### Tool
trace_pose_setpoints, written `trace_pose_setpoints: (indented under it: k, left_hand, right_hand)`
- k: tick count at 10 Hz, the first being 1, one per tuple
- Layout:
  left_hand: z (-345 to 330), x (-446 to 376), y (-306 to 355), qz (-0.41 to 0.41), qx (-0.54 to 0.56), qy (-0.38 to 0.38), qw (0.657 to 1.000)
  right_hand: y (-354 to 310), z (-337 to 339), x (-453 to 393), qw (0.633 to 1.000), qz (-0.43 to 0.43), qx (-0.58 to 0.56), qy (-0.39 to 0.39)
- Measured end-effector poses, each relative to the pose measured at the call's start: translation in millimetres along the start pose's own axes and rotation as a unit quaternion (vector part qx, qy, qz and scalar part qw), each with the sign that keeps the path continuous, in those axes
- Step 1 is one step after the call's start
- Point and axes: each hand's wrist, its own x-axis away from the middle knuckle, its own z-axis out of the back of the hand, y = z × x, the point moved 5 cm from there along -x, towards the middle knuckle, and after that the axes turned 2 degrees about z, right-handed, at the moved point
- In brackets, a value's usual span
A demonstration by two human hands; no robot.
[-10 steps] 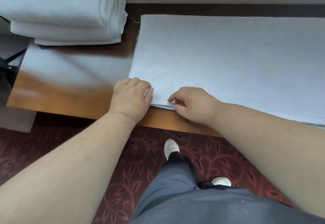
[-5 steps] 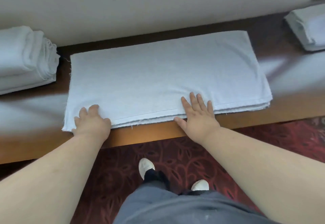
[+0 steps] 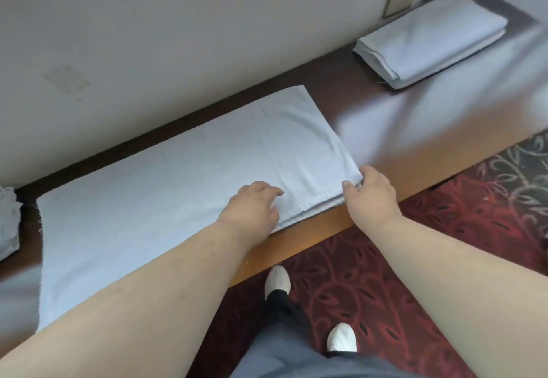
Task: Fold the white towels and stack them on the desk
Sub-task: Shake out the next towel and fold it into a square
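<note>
White terry cloth, already doubled into a long strip, lies along the front of the wooden surface (image 3: 415, 152); this towel (image 3: 178, 179) runs from the left of the view to a right end near the middle of the surface, its layered near edge flush with the front lip. The right hand (image 3: 370, 196) pinches the near right corner of the towel between thumb and fingers, apparently taking all layers. The left hand (image 3: 252, 208) rests on the cloth just beside it, fingers loosely curled and pressing down near the hem. The step in hand appears to be the crosswise fold: grip every layer at the corner, lift only enough to clear the cloth, carry the right end over toward the left end, match the edges, then smooth outward from the crease with a flat palm. The left hand should hold the fold line so the lower layers do not slide. A folded towel (image 3: 430, 39) lies well apart at the far right against the wall, and part of a stack (image 3: 7, 223) shows at the left edge. Compared with half a second earlier, both hands have shifted rightward from lying flat on the near edge, and the right has closed on the corner.
</note>
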Motion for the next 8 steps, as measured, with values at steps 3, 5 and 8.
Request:
trace_pose_setpoints:
  k: [3, 5, 8]
  left_hand:
    - [25.3, -145.2, 36.9, -0.022, 0.076, 0.009, 0.997]
    - [79.9, -253.1, 16.8, 0.094, 0.163, 0.039, 0.981]
    - [65.5, -299.4, 19.4, 0.132, 0.201, 0.021, 0.971]
  right_hand:
    - [16.4, -16.2, -32.1, 0.977, -0.178, -0.119, -0.001]
    - [9.5, -18.2, -29.2, 0.982, -0.18, -0.048, 0.021]
    - [10.3, -26.3, -21.7, 0.971, -0.174, -0.111, 0.121]
